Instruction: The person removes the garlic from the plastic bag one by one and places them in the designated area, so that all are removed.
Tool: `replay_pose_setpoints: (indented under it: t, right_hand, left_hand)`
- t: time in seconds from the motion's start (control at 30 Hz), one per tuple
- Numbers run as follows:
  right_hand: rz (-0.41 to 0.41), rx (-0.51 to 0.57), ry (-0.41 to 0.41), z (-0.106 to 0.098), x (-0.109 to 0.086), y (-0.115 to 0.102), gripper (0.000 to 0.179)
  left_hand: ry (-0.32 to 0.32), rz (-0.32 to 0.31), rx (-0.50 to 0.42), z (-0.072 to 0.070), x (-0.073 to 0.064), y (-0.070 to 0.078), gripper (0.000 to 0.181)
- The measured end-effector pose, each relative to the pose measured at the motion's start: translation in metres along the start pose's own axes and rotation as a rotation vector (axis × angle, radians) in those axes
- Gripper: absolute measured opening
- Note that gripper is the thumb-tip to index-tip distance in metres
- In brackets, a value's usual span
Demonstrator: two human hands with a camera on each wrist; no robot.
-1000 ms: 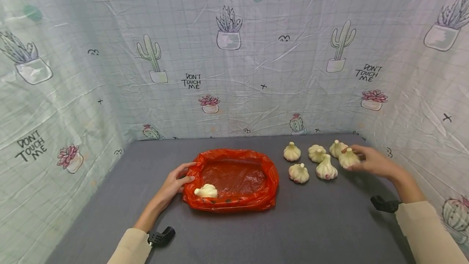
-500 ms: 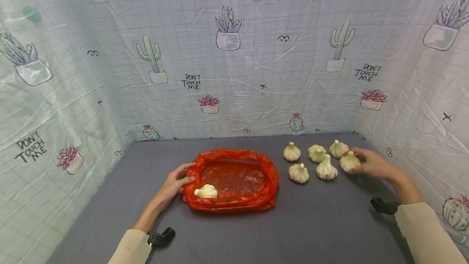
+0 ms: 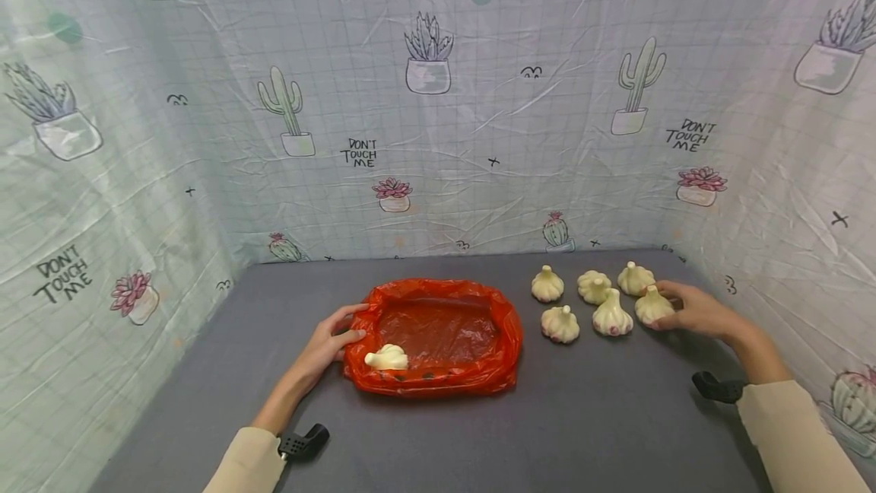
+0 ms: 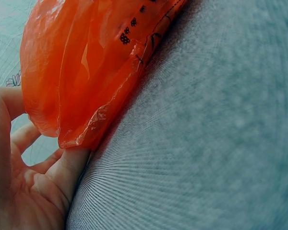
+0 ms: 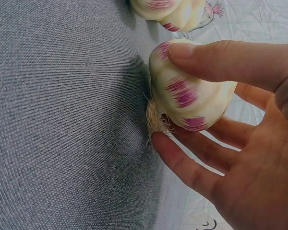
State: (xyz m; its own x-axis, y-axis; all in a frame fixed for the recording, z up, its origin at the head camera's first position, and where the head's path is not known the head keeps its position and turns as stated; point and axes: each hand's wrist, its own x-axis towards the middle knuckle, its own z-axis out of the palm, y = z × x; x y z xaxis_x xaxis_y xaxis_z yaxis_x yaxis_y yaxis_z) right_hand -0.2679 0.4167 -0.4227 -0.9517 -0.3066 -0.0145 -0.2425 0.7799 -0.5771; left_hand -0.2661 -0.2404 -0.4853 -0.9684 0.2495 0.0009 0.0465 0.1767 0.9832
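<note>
A red plastic bag [image 3: 508, 333] lies spread wide on the grey table, its rim rolled outward. One garlic bulb [image 3: 388, 357] sits inside its near-left corner. My left hand [image 3: 327, 339] holds the bag's left end; in the left wrist view the fingers reach behind the red plastic [image 4: 81, 72]. At the far right, my right hand [image 3: 694, 310] grips another garlic bulb [image 3: 653, 308]. The right wrist view shows the thumb on one side of this purple-streaked bulb [image 5: 187, 91] and fingers around the other, close to its roots [image 5: 156, 120].
Several more garlic bulbs stand left of my right hand, among them a front bulb [image 3: 612, 314] and a back-left bulb [image 3: 547, 284]. A patterned curtain [image 3: 438, 135] encloses the grey table [image 3: 438, 447] at the back and both sides.
The right hand and its garlic bulb have shifted very slightly right and down. The left hand and the bag stay put.
</note>
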Motion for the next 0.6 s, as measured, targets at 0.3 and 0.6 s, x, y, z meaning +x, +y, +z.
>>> replay_pose_setpoints:
  t: [0.3,0.6]
  right_hand:
    - [-0.008,-0.003,0.009,-0.0012,-0.0022,0.0016,0.067]
    - [0.013,-0.003,0.003,-0.0002,-0.0026,0.0004,0.076]
  left_hand:
    - [-0.004,-0.003,-0.005,-0.0003,0.0015,-0.0010,0.055]
    - [-0.011,-0.001,-0.004,-0.0011,0.0021,-0.0020,0.056]
